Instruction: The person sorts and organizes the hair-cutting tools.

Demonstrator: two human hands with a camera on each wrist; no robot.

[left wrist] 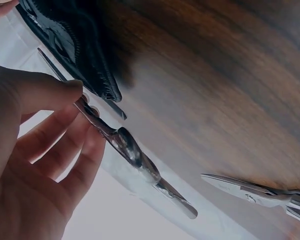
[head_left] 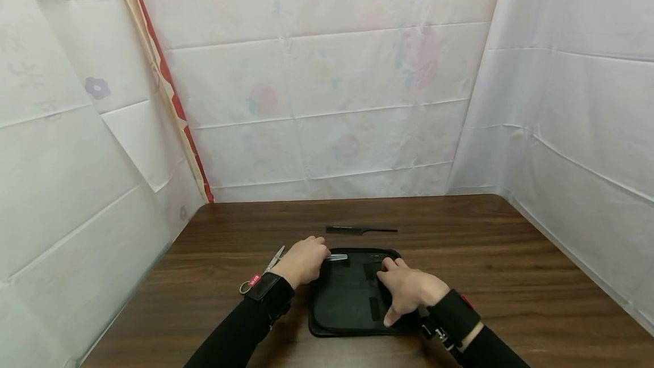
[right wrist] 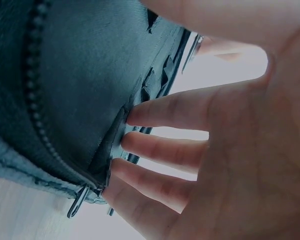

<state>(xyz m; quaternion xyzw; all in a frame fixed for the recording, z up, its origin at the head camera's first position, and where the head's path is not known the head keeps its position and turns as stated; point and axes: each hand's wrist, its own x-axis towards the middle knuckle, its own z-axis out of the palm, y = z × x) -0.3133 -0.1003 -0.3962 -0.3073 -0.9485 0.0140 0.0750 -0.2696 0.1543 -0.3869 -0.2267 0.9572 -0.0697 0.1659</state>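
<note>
My left hand [head_left: 302, 263] pinches a pair of metal scissors [left wrist: 127, 145] between thumb and fingertips, seen edge-on in the left wrist view. In the head view their silver blade [head_left: 337, 257] reaches over the upper left of an opened black zip case [head_left: 342, 305]. My right hand [head_left: 411, 288] lies on the case's right side. In the right wrist view its straight fingers [right wrist: 165, 112] touch the inner pockets or loops beside the zip. A second pair of scissors [left wrist: 250, 192] lies on the table left of my left hand, partly hidden by the wrist in the head view.
A black tail comb [head_left: 352, 230] lies on the brown wooden table [head_left: 245, 220] beyond the case. White sheeting [head_left: 327, 129] hangs behind the table and along both sides. A zip pull [right wrist: 77, 201] hangs at the case's edge.
</note>
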